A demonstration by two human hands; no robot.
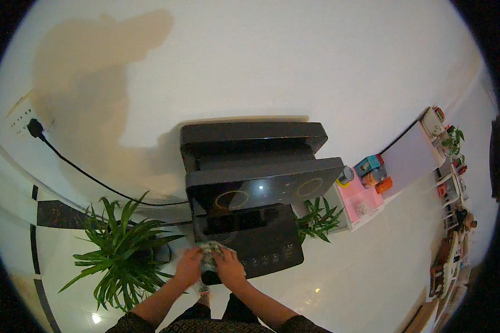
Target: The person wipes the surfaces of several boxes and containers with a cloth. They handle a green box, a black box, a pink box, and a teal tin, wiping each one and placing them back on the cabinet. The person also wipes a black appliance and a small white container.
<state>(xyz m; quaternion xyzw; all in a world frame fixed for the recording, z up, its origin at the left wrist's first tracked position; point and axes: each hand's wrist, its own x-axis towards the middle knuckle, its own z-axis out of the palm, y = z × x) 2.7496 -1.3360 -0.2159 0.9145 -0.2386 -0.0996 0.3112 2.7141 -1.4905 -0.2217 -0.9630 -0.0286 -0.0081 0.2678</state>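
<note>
Before me stands a black tiered appliance, probably a tea-bar water dispenser, against the white wall. Its glossy middle shelf bears two ring marks, and a row of printed icons lies along the lower top's front. A crumpled green-and-white cloth rests on the lower top near its front left corner. My left hand grips the cloth from the left side. The fingers of my right hand press on its right part. Both palms, and the cloth's underside, are hidden from view.
A leafy potted plant stands close at the left, another plant behind the right side. A black power cord runs from the wall socket to the appliance. Farther right, a pink-topped cabinet carries boxes and a cup.
</note>
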